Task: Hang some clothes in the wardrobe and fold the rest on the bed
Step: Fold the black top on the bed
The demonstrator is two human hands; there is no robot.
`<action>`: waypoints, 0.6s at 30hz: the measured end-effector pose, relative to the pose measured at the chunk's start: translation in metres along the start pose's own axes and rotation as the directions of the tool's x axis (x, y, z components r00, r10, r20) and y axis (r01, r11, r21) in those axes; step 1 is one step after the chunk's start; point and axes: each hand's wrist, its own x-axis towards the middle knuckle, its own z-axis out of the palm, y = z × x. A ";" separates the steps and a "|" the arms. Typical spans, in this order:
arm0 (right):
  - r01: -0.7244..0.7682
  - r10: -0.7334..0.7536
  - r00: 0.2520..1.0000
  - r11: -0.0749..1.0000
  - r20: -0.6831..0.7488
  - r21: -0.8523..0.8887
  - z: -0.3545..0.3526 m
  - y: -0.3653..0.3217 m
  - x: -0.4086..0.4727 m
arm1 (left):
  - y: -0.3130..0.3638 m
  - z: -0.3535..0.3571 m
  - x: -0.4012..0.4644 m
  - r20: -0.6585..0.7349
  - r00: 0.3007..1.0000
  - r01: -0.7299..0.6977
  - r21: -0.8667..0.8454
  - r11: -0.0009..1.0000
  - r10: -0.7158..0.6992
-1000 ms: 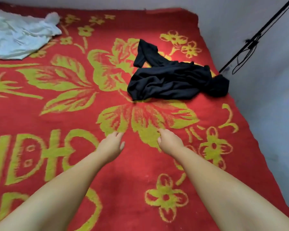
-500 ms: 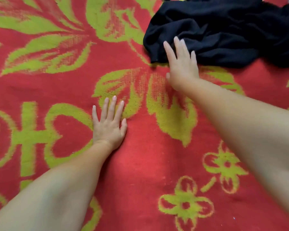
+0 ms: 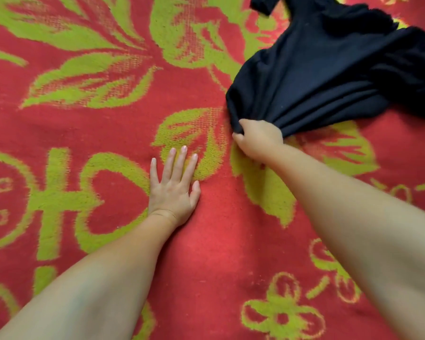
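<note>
Black garment [image 3: 329,77] crumpled far right on bed [image 3: 219,253], its near edge bunched in the right hand [image 3: 259,141], fingers curled round the cloth. Left hand [image 3: 173,190] flat on the red-green blanket [image 3: 84,119], fingers straight, near the garment but apart.

2 bare forearms — no sleeves, short unpainted nails

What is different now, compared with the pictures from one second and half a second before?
The right hand, which lay open on the near edge of the black garment, has curled into a grip on that edge, and the cloth now bunches toward it. The left hand stays flat on the red and green blanket as it was half a second ago.
</note>
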 end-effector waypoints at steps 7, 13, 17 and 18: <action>-0.020 0.001 0.975 0.996 0.220 0.083 0.048 -0.017 -0.114 | -0.011 -0.013 0.004 0.162 0.985 -0.043 -0.059 0.997 0.052; -0.054 -0.063 0.942 0.941 0.330 0.334 0.032 -0.083 -0.199 | -0.007 -0.066 -0.068 0.231 0.864 -0.368 -0.313 0.875 0.446; -0.109 -0.196 0.920 0.705 0.340 0.700 -0.006 -0.142 -0.248 | -0.016 -0.119 -0.116 0.014 0.998 -0.036 -0.617 0.786 0.056; -0.086 -0.241 0.916 0.665 0.322 0.742 -0.016 -0.153 -0.258 | -0.022 -0.135 -0.124 0.005 1.000 0.009 -0.659 0.752 -0.008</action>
